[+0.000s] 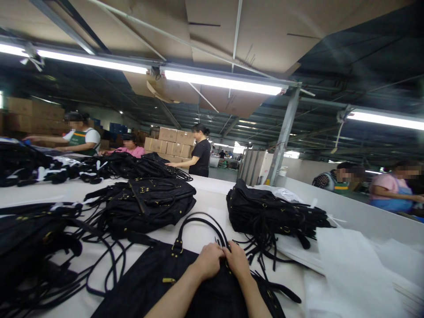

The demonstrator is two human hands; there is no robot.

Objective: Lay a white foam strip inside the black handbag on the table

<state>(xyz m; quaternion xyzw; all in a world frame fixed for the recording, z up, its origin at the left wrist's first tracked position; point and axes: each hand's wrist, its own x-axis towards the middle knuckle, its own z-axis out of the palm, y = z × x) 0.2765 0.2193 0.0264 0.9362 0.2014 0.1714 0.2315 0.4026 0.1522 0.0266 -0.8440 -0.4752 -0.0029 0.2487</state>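
Observation:
A black handbag (155, 282) with brass-coloured fittings lies on the white table right in front of me. Its looped carrying handles (203, 217) arch up from the top edge. My left hand (209, 260) and my right hand (237, 259) meet at the right-hand base of these handles, fingers closed and almost touching. Both grip the handle end there; the fingertips are partly hidden, so the exact pinch is unclear. A brass zip pull (168, 280) shows on the bag's left part, left of my forearms.
Stacked black bags (152, 203) lie behind on the left, another pile (265, 210) behind on the right, with trailing straps. More bags (29, 247) fill the near left. White paper sheets (357, 269) lie at the right. Several people work beyond the table, one person (200, 152) standing.

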